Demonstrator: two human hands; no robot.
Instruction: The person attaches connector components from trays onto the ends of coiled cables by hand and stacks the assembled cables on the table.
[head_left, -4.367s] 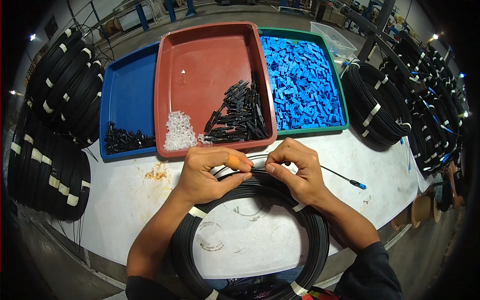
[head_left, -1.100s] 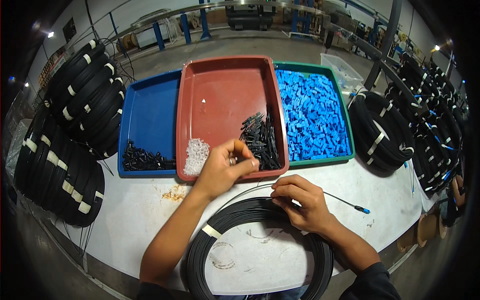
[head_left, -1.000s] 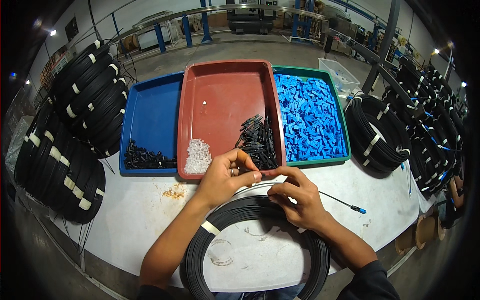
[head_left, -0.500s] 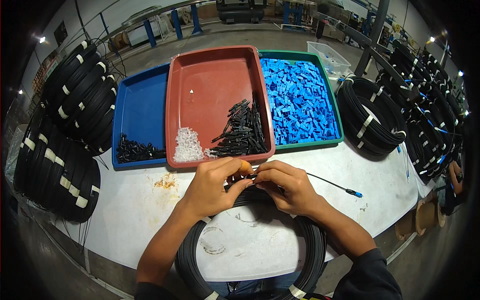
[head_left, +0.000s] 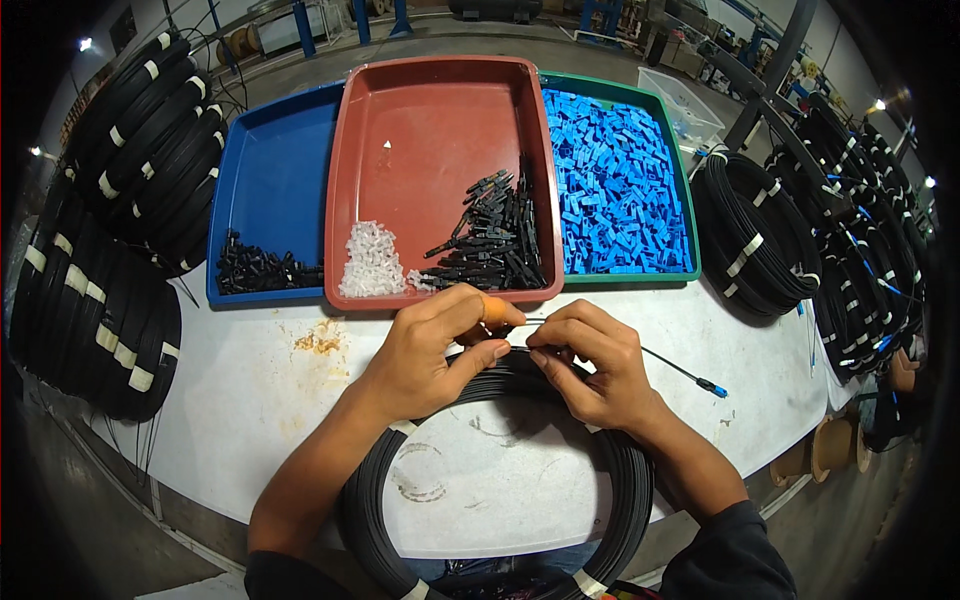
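My left hand [head_left: 425, 355], with an orange wrap on one finger, pinches a small black connector part, mostly hidden by the fingertips. Just to its right, my right hand [head_left: 600, 365] has its thumb and fingers closed on a thin black cable. A short stretch of cable shows across the gap between both hands. Beyond the right hand a cable end [head_left: 672, 364] runs out to the right, finishing in a blue-tipped connector [head_left: 712, 387]. Beneath both hands lies a large coil of black cable [head_left: 366, 505], tied with white tape, overlapping the near table edge.
Past my hands stand a blue tray [head_left: 270, 175] with black parts, a red tray [head_left: 435, 130] with clear and black pieces, and a green tray [head_left: 692, 250] full of blue clips. Taped cable coils [head_left: 90, 330] pile up at left; another coil [head_left: 750, 235] sits at right.
My hands have moved a little apart, so a gap with cable across it now shows between the fingertips. The whole view has shifted slightly; the trays appear higher.
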